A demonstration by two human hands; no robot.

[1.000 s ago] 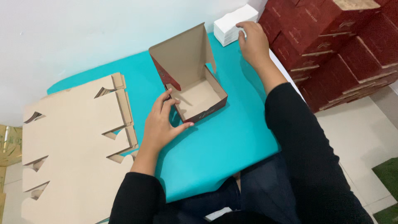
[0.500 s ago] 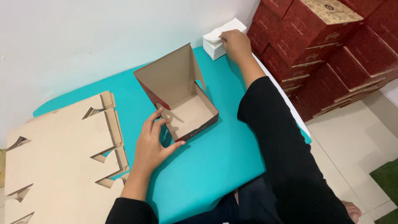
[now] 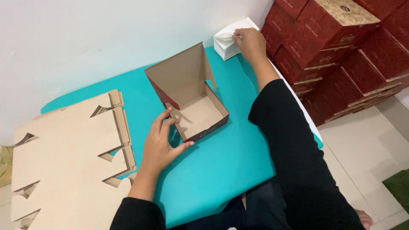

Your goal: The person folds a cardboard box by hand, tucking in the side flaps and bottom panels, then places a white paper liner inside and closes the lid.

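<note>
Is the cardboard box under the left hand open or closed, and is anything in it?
Open and empty: the box has its lid flap standing upright, and its bare brown floor shows. The left hand touches its near corner.

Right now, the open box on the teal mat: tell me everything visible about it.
The open box is folded cardboard, plain brown inside, dark red with a pattern outside. Its lid stands raised at the back, a side flap showing on its right edge. The square tray is empty. It sits on the teal mat, turned at an angle to the mat's edges. The left hand touches its near-left corner, fingers on the wall. The right hand is away from it, at a stack of white paper.
</note>
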